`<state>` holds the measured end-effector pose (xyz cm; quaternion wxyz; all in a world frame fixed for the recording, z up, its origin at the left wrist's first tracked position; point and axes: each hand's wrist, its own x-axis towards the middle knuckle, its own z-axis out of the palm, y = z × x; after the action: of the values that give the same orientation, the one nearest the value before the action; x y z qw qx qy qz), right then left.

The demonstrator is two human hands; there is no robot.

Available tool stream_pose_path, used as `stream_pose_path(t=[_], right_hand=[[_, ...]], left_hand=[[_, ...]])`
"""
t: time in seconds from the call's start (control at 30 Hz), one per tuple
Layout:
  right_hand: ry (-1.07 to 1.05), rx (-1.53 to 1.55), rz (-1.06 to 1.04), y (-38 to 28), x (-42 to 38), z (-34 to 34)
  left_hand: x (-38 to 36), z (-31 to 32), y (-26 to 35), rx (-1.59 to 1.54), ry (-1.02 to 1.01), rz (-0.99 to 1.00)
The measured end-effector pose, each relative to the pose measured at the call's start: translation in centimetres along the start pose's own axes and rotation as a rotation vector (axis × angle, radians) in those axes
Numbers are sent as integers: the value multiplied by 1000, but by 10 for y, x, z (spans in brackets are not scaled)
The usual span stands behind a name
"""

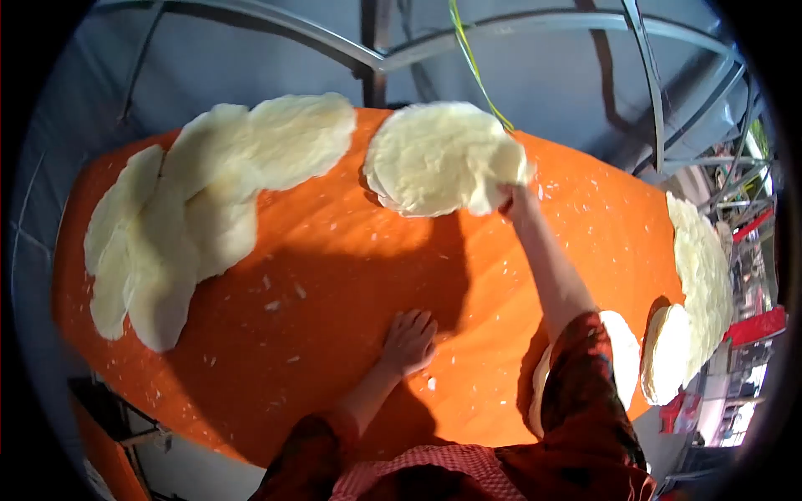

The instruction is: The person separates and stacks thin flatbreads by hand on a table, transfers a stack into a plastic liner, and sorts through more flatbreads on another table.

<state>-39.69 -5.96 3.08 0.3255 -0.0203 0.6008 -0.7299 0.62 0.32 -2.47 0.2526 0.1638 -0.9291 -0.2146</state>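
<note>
A stack of round, pale flatbreads [426,159] lies at the far middle of the orange table. My right hand [516,200] reaches out to its right edge, its fingers closed on the rim of the top flatbread, which is slightly lifted and creased there. My left hand [409,341] rests flat on the orange surface near the table's front, fingers stretched out, holding nothing. To the left, several overlapping flatbreads [225,167] spread along the table's far and left edges.
Under my right forearm lies another flatbread stack [620,351], partly hidden by the sleeve. A small round stack [667,355] and a large flatbread pile [700,275] sit at the right end. White crumbs dot the orange table [334,284]. Metal bars [501,27] run behind it.
</note>
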Motion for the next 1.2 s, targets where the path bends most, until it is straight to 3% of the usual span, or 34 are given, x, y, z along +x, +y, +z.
stream_pose_path(t=[0.1, 0.13, 0.17, 0.23, 0.33, 0.37, 0.4, 0.43, 0.53, 0.6, 0.63, 0.7, 0.73, 0.77, 0.87, 0.93, 1.0, 1.07, 1.17, 1.2], right_hand=[[88, 240, 18, 58, -125, 8], [8, 201, 26, 86, -158, -12], [57, 220, 15, 103, -209, -15], [58, 97, 55, 138, -317, -29], [163, 97, 127, 190, -443, -59], [169, 69, 174, 188, -477, -51], [132, -27, 241, 206, -489, -83], [101, -127, 304, 218, -494, -114], [596, -695, 635, 136, -528, -24], [532, -1283, -375, 144, -497, -25], [381, -1101, -380, 141, -473, -6], [36, -844, -319, 124, -419, 119], [-235, -791, -296, 127, -385, 179], [-412, -738, -177, 137, -353, 251], [-632, -488, 25, 221, -232, 425], [-396, -245, 165, 269, -177, 529], [-201, -221, 149, 290, -138, 607], [-114, 110, 317, 278, -156, 655], [-47, 111, 321, 298, -119, 693], [-274, 88, 72, 304, -95, 707]], left_hand=[[-7, -8, -5, -153, 56, 60], [-12, -3, -14, -225, 142, 107], [-29, -19, -15, -345, 168, 19], [-71, -70, -20, -502, 207, -47], [-154, -166, -78, -444, 292, -87], [-189, -174, -109, -431, 289, -303], [-204, -202, -142, -339, 349, -330], [-219, -215, -170, -318, 278, -518], [-219, -278, -227, -1, 347, -355], [-220, -280, -267, 119, 371, -259], [-222, -282, -275, 141, 294, -241], [-216, -288, -268, 176, 292, -238], [-212, -287, -267, 200, 296, -247], [-217, -281, -274, 213, 323, -196], [-216, -281, -277, 175, 287, -179], [-198, -308, -267, 180, 237, -202], [-199, -300, -270, 193, 165, -288], [-208, -278, -287, 115, 130, -326], [-206, -279, -280, 112, 121, -369], [-204, -281, -281, 124, 114, -380]])
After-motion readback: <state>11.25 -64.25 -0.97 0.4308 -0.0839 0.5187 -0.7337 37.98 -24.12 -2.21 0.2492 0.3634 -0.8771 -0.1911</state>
